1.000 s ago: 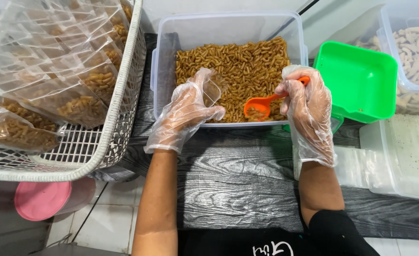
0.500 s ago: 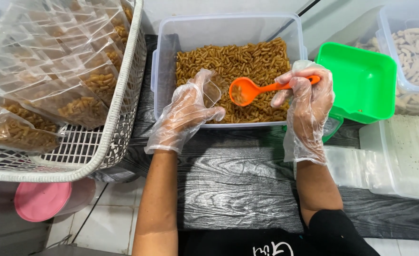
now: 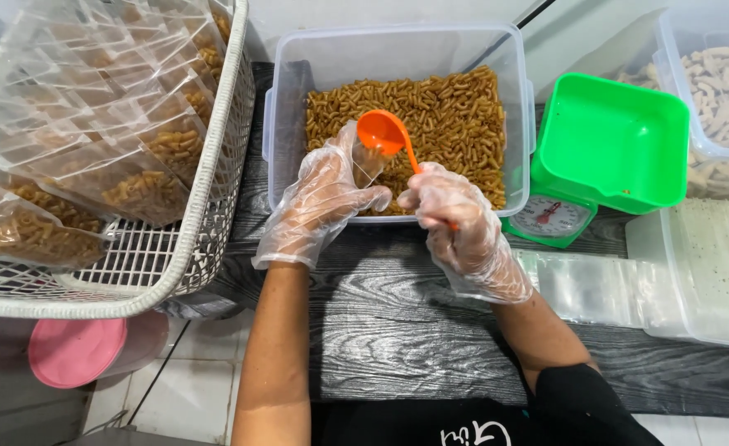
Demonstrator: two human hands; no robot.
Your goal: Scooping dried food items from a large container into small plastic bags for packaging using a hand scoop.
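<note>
Right now: fingers [image 3: 421, 196] of the gloved right hand [image 3: 461, 228] clenched round the handle of an orange scoop [image 3: 385, 135], bowl raised and tilted over the mouth of a small clear bag [image 3: 366, 162]. Fingers [image 3: 363, 201] of the gloved left hand [image 3: 319, 203] grasping that bag, pinching it open just under the scoop. Both hands in thin see-through gloves, poised over the front rim of a clear plastic tub [image 3: 397, 49] filled with brown macaroni-shaped snacks [image 3: 451, 124]. Right of the tub, a green kitchen scale [image 3: 608, 144] with a square green pan and a round dial in front. Beyond the scale, at the far right, another clear tub of pale pieces [image 3: 724, 83]. Nearer, on the dark wood-grain tabletop [image 3: 397, 306], a flat stack of empty clear bags [image 3: 587, 285] and a white lid [image 3: 711, 264]. Left of the tub, a white wire basket [image 3: 175, 256] heaped with filled, sealed bags of the same brown snack. Below the basket, a pink lid [image 3: 75, 351] on a container.
</note>
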